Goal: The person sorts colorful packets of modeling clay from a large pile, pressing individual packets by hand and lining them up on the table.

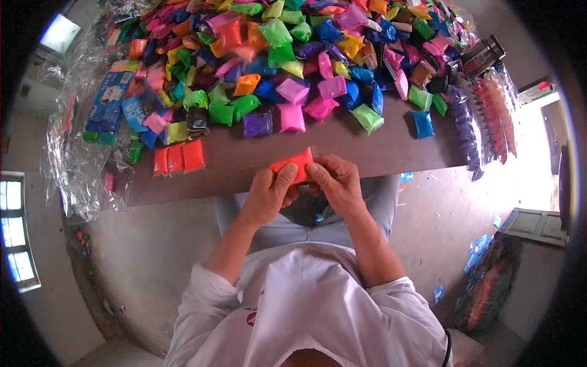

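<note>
Both my hands hold one small red-orange packet (293, 165) just above the front edge of the table. My left hand (272, 191) pinches its left end, thumb on top. At the right end, my right hand (335, 180) grips the clear wrapper edge between thumb and fingers. To the left on the table lie several red packets (177, 158) side by side in a row. Nearest beyond my hands are a pink packet (291, 117) and a purple packet (257, 125). What is inside the packets is soft-looking, but I cannot tell its kind.
A large heap of colourful packets (293, 55) covers the back of the table (232, 150). Clear plastic wrap (67, 134) hangs over the left edge, beside a blue box (111, 101). A dark jar (483, 55) and strips of purple packets (468, 131) lie at the right.
</note>
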{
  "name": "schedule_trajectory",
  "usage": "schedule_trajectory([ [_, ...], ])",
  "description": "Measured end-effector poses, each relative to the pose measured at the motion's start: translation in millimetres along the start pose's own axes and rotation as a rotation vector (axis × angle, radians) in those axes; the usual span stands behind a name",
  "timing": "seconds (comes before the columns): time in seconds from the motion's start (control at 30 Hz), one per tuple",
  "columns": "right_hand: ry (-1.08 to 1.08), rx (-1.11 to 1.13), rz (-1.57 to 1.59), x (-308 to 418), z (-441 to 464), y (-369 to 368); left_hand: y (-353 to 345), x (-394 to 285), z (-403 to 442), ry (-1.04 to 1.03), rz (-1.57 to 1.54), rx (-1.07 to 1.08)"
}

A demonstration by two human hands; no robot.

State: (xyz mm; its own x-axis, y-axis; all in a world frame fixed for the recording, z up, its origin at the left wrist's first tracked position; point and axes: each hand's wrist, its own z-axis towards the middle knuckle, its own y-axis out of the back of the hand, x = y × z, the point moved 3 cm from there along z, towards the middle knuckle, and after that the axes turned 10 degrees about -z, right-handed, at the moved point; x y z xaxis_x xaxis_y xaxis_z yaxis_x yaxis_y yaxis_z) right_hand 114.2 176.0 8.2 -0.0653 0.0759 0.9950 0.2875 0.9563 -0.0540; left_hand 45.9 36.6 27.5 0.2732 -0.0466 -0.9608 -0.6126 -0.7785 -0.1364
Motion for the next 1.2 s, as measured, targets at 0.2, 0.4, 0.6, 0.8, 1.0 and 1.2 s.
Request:
schedule_trajectory([
  [0.2,-0.024,0.031,0.213,-10,-1,2,2,2,4,-0.009,-0.051,0.046],
  [0.4,0.21,-0.063,0.293,8,2,4,10,2,2,0.086,-0.106,0.038],
  [0.6,0.696,-0.117,-0.546,21,2,-3,4,6,1,0.201,-0.216,0.053],
  [0.8,0.085,-0.269,-0.248,26,-4,9,24,11,5,0.08,-0.359,0.034],
  [1.0,0.078,-0.222,-0.215,8,0,3,6,-5,-1,-0.045,-0.065,0.134],
  [1.2,0.081,-0.136,-0.082,12,-2,-5,2,-14,-3,-0.077,-0.033,0.109],
])
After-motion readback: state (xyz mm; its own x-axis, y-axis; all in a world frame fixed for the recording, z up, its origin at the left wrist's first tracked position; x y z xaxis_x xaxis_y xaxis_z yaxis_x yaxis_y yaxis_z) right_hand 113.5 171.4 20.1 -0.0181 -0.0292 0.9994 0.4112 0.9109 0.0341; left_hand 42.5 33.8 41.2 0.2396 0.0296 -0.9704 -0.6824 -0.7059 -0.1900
